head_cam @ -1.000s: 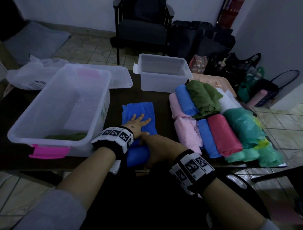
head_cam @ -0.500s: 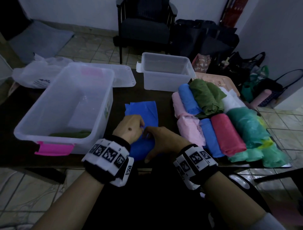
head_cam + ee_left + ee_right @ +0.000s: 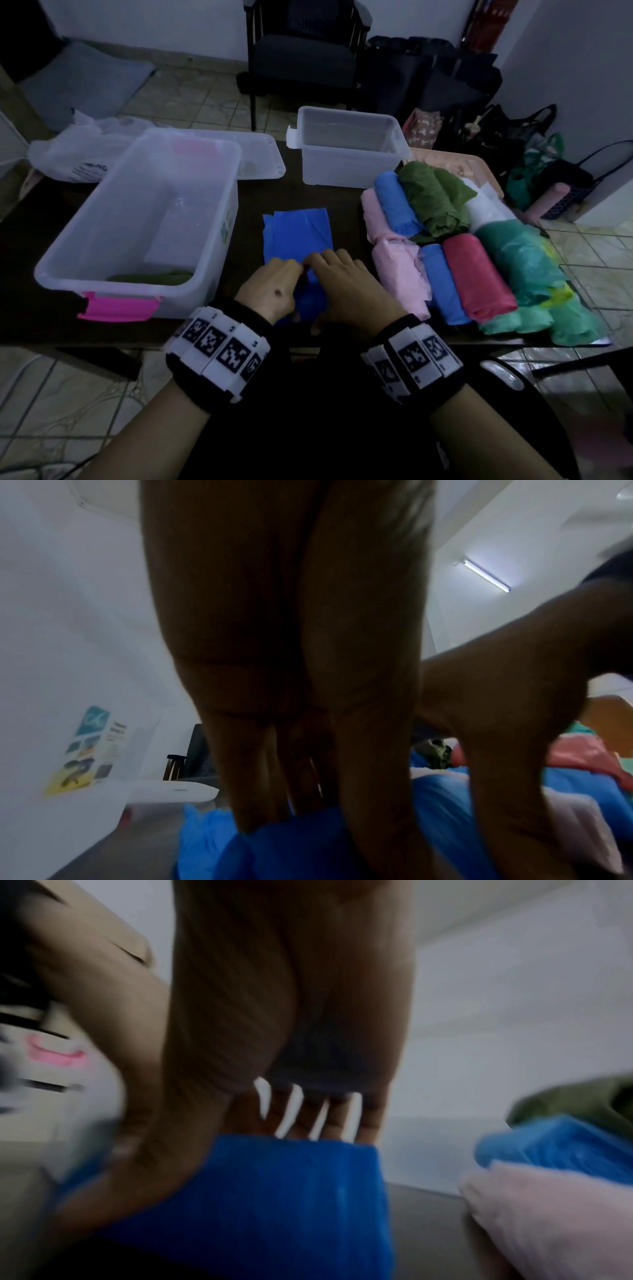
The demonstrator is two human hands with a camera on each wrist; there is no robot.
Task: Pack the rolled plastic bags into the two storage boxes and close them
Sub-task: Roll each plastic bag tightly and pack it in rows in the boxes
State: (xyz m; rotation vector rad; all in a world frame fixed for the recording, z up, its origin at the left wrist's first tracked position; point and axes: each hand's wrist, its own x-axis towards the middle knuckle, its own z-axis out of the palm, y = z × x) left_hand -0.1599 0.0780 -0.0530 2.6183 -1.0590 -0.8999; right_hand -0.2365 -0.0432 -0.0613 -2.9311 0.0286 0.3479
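While you roll the blue bag (image 3: 297, 236) on the table (image 3: 294, 195) btwn the big box (image 3: 137, 219) and the rolled pile (image 3: 455, 253), left hand (image 3: 270, 291) and right hand (image 3: 349, 287) have fingers curled onto its near, rolled end. Risk: slick film slips, roll loosens or skews w/ uneven pressure. Vs 1 s ago: left hand was flat on the sheet; now both grip side by side.

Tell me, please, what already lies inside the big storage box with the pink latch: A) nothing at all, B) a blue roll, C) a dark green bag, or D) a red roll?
C: the head view shows a dark green bag lying at the near end of the big storage box, with no other roll visible inside.
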